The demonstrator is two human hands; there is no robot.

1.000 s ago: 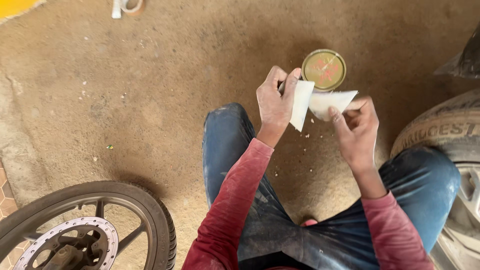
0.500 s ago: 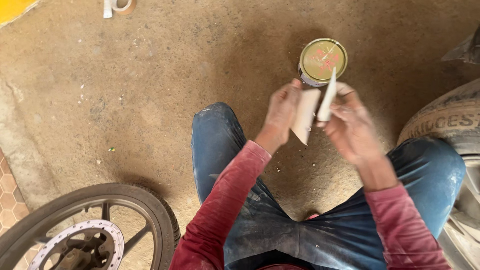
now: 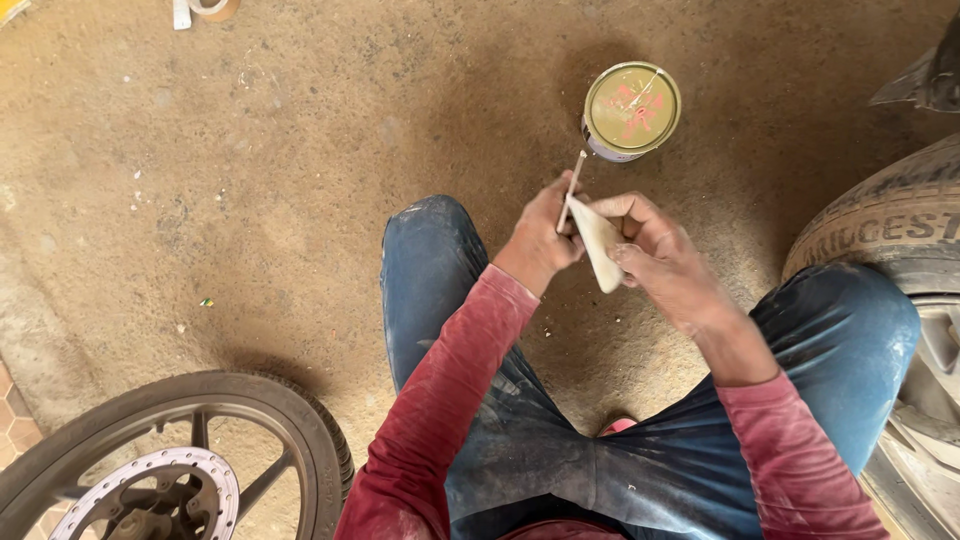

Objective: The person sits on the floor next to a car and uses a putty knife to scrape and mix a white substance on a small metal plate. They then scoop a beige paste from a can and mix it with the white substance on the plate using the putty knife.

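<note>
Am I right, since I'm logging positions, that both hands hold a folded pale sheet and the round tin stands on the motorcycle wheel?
Not quite. In the head view the round tin stands on the dirt floor, not on the motorcycle wheel. The left hand and right hand do hold the folded pale sheet.

Both hands (image 3: 600, 240) pinch white paper (image 3: 598, 250) near a tin (image 3: 631, 110).

A small round metal tin (image 3: 631, 110) stands on the dirt floor (image 3: 300, 200), just beyond the hands. Its lid is olive-yellow with a red printed label in the middle (the side looks grey and white).
</note>
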